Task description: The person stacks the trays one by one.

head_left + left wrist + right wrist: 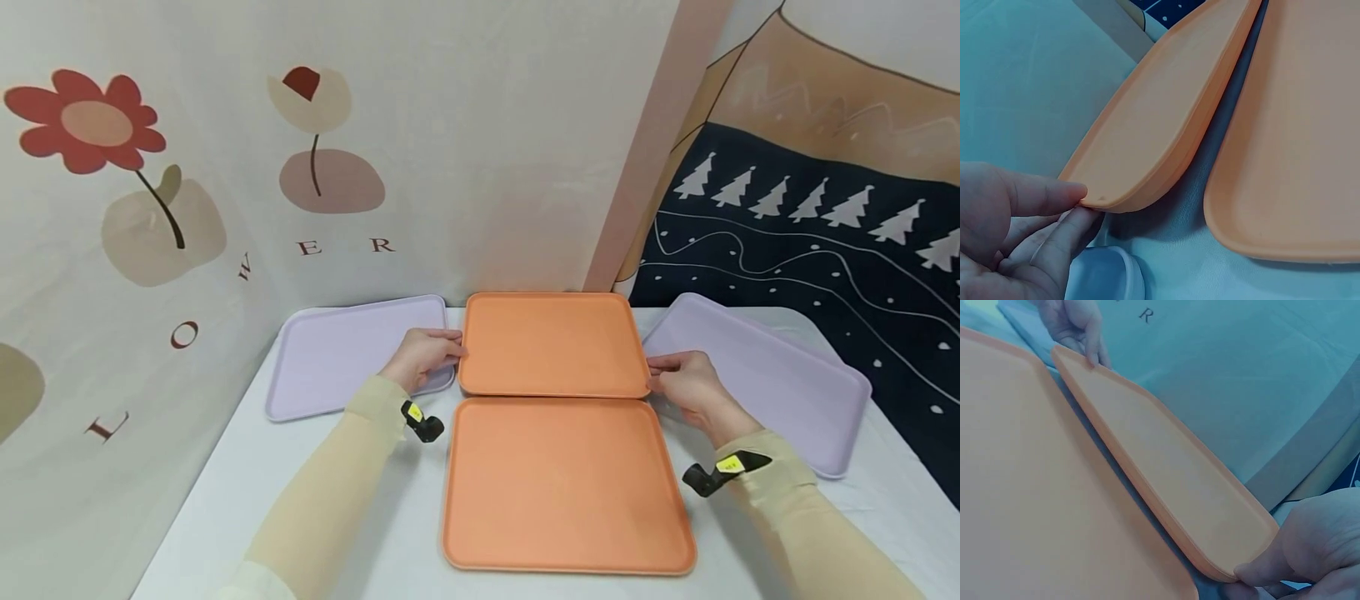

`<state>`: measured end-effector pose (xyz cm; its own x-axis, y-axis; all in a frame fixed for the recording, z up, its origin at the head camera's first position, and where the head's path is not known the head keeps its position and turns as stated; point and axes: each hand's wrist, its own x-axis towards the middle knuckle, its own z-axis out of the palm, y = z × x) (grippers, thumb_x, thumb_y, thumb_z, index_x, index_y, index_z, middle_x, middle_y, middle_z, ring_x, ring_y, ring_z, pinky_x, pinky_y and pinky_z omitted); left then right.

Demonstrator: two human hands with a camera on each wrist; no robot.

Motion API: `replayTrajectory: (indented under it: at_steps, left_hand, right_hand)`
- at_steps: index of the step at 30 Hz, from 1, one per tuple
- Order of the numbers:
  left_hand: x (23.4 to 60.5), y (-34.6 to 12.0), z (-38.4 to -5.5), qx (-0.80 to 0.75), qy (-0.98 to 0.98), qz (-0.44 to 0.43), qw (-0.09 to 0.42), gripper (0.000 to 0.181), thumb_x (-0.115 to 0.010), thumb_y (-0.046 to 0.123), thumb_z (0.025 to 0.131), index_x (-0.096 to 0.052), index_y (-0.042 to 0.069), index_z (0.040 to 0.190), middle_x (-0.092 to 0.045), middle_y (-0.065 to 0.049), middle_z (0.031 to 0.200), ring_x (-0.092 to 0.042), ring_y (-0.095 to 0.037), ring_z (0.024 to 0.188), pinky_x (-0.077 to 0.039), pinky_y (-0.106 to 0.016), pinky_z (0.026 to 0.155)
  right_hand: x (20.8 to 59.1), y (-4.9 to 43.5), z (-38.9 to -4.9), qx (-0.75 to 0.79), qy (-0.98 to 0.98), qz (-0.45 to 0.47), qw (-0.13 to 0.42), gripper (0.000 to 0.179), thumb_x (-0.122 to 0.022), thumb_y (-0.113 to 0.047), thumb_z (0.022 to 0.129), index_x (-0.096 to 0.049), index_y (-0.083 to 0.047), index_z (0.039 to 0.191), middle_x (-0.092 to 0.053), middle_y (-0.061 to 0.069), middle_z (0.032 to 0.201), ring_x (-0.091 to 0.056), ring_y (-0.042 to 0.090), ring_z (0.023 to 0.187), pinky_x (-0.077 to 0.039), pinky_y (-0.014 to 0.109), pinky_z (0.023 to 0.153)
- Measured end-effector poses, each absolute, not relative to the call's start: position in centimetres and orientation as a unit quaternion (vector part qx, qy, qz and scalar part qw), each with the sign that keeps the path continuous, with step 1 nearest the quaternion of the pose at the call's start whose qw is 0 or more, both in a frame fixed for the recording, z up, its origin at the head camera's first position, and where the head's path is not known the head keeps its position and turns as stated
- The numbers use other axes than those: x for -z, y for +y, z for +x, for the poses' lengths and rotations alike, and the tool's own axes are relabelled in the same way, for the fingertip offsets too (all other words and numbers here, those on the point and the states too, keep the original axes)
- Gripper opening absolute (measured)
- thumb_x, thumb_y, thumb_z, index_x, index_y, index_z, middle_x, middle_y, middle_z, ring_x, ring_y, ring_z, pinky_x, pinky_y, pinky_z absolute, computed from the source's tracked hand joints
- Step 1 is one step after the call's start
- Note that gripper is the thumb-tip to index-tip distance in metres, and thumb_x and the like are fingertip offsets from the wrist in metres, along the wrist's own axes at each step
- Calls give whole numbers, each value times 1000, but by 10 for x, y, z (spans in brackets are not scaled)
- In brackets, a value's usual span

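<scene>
Both hands hold the far orange tray [555,343] by its short sides. My left hand [426,357] pinches the left edge, thumb on the rim and fingers beneath, as the left wrist view shows. At the opposite edge my right hand [692,385] pinches the rim the same way; its thumb [1254,570] shows at the corner. The wrist views show this tray raised a little, with shadow under it; its side looks layered, but I cannot tell whether several trays are stacked. Nearer to me a second orange tray [566,487] lies flat on the table.
A lilac tray [322,362] lies at the left, partly behind my left hand. Another lilac tray [780,383] sits askew at the right, beside my right forearm. The white-covered table [225,517] ends at a flower-printed cloth [480,150] and a dark tree-printed cloth [810,250].
</scene>
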<state>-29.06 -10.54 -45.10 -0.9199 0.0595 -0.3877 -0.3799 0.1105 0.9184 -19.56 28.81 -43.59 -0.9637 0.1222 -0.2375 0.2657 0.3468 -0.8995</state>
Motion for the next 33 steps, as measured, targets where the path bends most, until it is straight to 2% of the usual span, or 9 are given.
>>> replayTrajectory:
  at_steps: [8,18,33]
  left_hand:
    - [446,-106,-283,-657,724,-105,180,37,-76,-1,96,-68,-9,131,-68,-23,133,-72,-25,110,-60,-32,94]
    - [439,-109,-269,-659,726,-89,178,36,-77,1,96,-70,-8,130,-67,-22,136,-73,-28,112,-60,-34,95]
    - [430,-111,-249,-662,727,-56,173,33,-77,-2,95,-70,-11,126,-69,-23,132,-75,-20,98,-63,-32,88]
  right_hand:
    - [432,294,-187,572,810,109,72,46,-61,14,94,-51,25,137,-63,32,127,-65,6,91,-58,18,77]
    - [427,303,-176,577,808,87,76,48,-63,15,93,-49,27,137,-64,33,126,-67,4,88,-60,20,77]
    - [425,313,-159,575,809,86,88,47,-68,11,92,-53,25,135,-70,23,119,-69,7,89,-60,22,79]
